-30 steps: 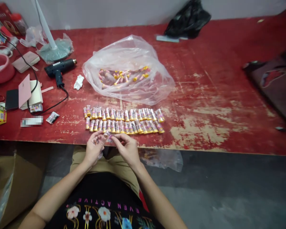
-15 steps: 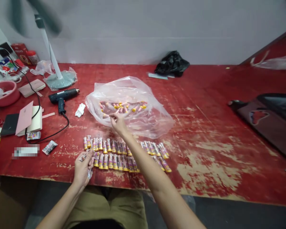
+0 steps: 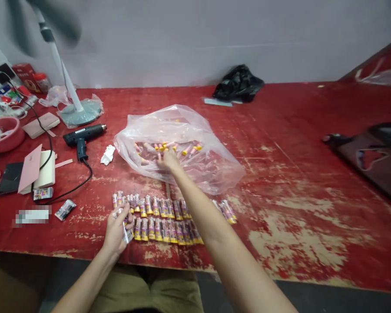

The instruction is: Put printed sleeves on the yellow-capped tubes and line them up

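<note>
My left hand is closed around crinkled, printed clear plastic wrappers, at the left end of two rows of wrapped small tubes with yellow ends. Inside the mouth of a large translucent plastic bag, my right hand reaches among loose pink pieces with yellow ends. Its fingertips are blurred and partly hidden, so I cannot make out whether they grip a piece. My right forearm passes over the rows and covers part of them.
Left of the bag lie a heat gun with its cord, a crumpled white tissue, notebooks and small packets. A fan stand rises behind them. A black plastic bag sits by the wall; a dark bag lies at right.
My right hand has moved from the bag's near edge rightward and deeper into its opening. My left hand has turned slightly, still holding the wrappers. The view has shifted a little.
</note>
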`<act>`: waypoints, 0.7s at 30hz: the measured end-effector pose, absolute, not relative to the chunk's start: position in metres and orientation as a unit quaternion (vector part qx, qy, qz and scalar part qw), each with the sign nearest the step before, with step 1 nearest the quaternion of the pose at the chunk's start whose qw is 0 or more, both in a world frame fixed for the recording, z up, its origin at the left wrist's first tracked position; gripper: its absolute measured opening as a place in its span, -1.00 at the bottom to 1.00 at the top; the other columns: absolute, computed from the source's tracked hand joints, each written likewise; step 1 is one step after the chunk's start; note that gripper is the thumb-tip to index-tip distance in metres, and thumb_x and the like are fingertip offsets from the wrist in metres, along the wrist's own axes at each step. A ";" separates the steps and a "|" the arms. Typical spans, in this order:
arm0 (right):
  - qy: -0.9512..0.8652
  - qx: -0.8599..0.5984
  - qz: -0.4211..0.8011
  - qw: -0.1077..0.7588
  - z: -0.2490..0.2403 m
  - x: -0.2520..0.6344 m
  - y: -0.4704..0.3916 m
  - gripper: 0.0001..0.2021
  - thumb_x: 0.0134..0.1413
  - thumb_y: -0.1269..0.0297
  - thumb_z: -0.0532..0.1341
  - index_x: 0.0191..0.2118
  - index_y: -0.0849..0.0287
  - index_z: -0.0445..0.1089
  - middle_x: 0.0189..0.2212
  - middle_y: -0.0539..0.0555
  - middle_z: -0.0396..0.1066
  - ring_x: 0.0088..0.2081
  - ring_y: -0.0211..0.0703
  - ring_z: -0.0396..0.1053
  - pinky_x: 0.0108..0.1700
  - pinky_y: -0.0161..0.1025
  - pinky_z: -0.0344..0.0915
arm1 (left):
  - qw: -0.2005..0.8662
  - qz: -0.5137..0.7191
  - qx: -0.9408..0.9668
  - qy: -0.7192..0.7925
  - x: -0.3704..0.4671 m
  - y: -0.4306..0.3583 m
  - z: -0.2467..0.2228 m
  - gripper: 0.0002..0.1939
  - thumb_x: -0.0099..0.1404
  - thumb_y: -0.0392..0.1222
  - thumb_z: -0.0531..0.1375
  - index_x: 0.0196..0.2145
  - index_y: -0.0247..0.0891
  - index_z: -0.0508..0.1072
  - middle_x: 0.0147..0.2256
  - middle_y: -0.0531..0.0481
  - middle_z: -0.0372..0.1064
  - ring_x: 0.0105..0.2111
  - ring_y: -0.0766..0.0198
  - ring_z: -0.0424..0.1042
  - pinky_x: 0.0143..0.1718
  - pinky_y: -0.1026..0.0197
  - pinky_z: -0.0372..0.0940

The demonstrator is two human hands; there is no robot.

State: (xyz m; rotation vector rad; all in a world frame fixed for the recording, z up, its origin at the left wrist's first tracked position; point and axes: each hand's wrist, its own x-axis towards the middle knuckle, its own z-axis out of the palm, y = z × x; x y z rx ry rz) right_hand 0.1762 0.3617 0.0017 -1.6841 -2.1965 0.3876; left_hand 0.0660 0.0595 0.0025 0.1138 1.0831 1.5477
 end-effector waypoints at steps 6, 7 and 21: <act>-0.750 -0.477 0.310 0.337 0.021 0.196 0.270 -0.67 0.35 0.27 -0.07 0.06 0.27 0.29 -0.10 0.19 0.39 -0.18 -0.19 0.35 -0.09 -0.23 0.35 | 0.569 0.695 0.056 0.436 0.074 0.052 0.017 -0.31 -0.19 0.08 0.54 -0.33 -0.23 0.20 -0.69 0.28 0.08 -0.71 0.55 0.00 -0.68 0.47 -0.14; -0.725 -0.422 0.398 0.372 0.022 0.203 0.242 -0.67 0.34 0.17 -0.02 0.05 0.22 0.30 -0.18 0.11 0.38 -0.27 -0.23 0.33 -0.19 -0.26 0.36 | 0.566 0.698 0.057 0.435 0.076 0.048 0.018 -0.32 -0.20 0.06 0.55 -0.33 -0.24 0.21 -0.69 0.27 0.09 -0.70 0.55 0.00 -0.67 0.47 -0.13; -0.637 -0.351 0.551 0.408 0.018 0.253 0.038 -0.66 0.33 -0.05 0.07 -0.02 0.08 0.35 -0.34 0.02 0.36 -0.46 -0.29 0.22 -0.44 -0.33 0.23 | 0.501 0.721 0.087 0.471 0.113 0.003 0.014 -0.35 -0.10 0.27 0.45 -0.42 -0.25 0.22 -0.68 0.21 0.16 -0.72 0.53 0.07 -0.70 0.43 -0.08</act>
